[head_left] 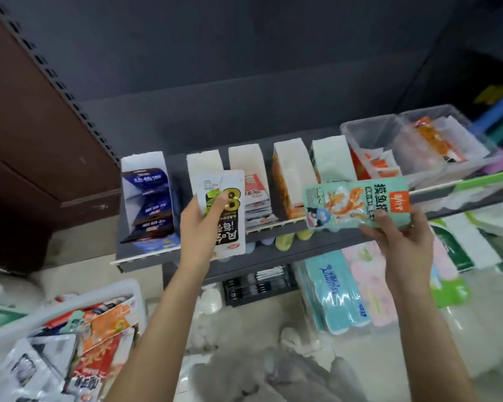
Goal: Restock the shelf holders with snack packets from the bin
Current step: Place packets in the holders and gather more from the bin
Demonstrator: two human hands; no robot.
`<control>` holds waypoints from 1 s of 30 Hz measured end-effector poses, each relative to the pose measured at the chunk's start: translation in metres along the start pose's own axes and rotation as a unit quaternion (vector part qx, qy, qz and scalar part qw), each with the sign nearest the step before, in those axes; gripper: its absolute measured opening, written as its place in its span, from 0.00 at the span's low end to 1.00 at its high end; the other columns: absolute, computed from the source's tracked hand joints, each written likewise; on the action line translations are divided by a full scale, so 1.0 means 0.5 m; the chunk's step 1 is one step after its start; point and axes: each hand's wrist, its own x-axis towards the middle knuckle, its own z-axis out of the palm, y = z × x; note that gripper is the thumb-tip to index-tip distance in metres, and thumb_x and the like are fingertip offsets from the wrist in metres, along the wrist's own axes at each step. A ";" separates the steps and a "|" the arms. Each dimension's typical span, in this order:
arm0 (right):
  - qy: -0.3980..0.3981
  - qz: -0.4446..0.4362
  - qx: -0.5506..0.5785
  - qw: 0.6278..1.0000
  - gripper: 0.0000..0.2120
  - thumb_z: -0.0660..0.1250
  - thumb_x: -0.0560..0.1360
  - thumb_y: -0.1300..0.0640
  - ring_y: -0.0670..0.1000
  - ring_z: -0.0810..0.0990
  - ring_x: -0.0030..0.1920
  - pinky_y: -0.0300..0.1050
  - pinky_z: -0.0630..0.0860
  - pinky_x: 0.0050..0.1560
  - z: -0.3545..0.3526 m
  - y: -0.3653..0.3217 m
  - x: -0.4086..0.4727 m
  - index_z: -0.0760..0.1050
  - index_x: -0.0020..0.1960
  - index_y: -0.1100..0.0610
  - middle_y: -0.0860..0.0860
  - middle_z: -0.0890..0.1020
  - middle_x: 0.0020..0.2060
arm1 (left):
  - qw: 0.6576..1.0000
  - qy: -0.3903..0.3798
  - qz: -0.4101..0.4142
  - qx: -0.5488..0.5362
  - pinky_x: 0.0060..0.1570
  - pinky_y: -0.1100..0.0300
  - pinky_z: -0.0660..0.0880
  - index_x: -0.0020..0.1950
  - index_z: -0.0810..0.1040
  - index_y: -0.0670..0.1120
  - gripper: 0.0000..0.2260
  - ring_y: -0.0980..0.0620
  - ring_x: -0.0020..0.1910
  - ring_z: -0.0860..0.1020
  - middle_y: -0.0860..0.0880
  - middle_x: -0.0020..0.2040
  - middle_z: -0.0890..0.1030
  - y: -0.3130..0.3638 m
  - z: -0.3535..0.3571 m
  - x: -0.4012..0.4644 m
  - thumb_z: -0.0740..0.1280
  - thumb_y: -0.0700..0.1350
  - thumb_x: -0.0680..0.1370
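Note:
My left hand point(201, 224) grips a white packet point(225, 224) with black and gold print, held upright in front of the second white holder point(204, 162) on the dark shelf point(273, 242). My right hand point(401, 242) pinches a mint-green packet point(357, 201) by its lower edge, held flat in front of the fifth holder point(330, 153). The leftmost holder point(142, 166) has dark blue packets point(153, 204). The third holder point(245, 158) carries red-and-white packets point(257, 198). A white bin point(122, 291) at lower left is full of mixed snack packets point(99, 343).
Two clear plastic tubs point(375, 132) with orange packets sit at the shelf's right end. Below the shelf lie tissue packs point(337, 291), a black crate point(259, 285) and plastic bags on the floor. A brown panel point(26, 126) stands to the left.

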 end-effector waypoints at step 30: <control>-0.403 -0.276 -0.338 0.804 0.14 0.66 0.76 0.60 0.45 0.76 0.45 0.39 0.71 0.48 0.188 0.006 0.174 0.77 0.61 0.53 0.47 0.81 0.47 | 0.970 0.214 0.111 0.025 0.53 0.42 0.78 0.50 0.79 0.51 0.04 0.46 0.49 0.82 0.51 0.46 0.85 0.061 -0.011 0.114 0.69 0.43 0.77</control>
